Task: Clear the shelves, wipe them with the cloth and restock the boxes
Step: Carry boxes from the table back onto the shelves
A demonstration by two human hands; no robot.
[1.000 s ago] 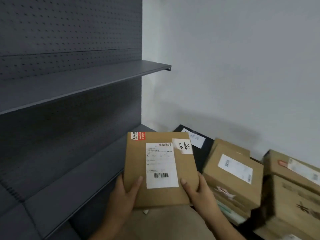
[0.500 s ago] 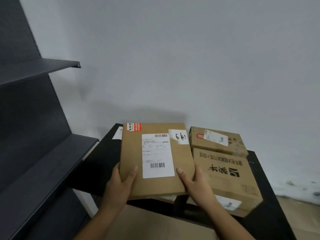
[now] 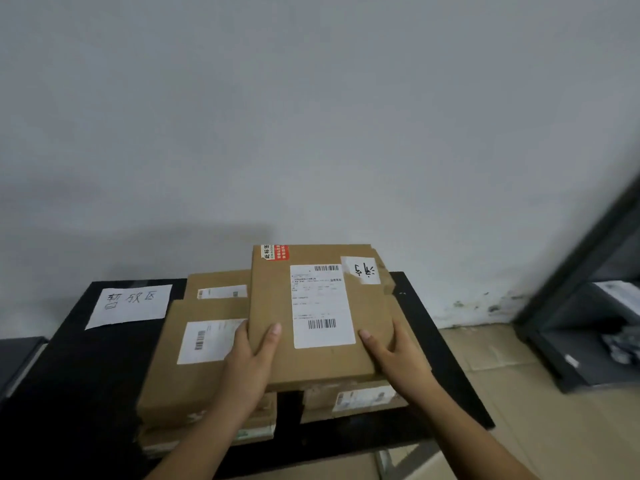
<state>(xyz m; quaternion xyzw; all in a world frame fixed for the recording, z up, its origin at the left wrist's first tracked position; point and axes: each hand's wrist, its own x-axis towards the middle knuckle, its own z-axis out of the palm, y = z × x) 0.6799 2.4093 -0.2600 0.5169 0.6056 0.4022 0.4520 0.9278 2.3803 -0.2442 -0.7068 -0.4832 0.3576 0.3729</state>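
While both hands have the flat cardboard parcel (image 3: 320, 313), it sits low over the stack on the black table (image 3: 86, 382), label side up. Can't tell if its underside touches the box below.

Thin mailer with 1 shipping label (image 3: 322, 299), 1 red sticker (image 3: 277, 252) and 1 handwritten white tag (image 3: 360, 270). My read: light, stiff enough not to sag, matte cardboard so not slippery. Far right corner looks creased, so keep load off that end. Best hold is the 2 near corners, thumb on top, fingers under.

Left hand (image 3: 249, 365): thumb flat on the top face, other fingers wrapped under the left edge, out of sight. Right hand (image 3: 394, 358): thumb on top, palm against the right edge, fingers underneath, hidden. Both forearms come in from the bottom of frame, angled inward.

Just left of the left thumb: a bigger labelled box (image 3: 194, 368), with a smaller box (image 3: 218, 289) beyond it. Below the right palm: another labelled box (image 3: 356, 398) under the parcel. Further left of the left hand: a handwritten paper sign (image 3: 133, 304) on the table. Well right of the right hand: a dark shelving unit (image 3: 588, 306). No cloth in view, so I'd judge this as the clearing step.
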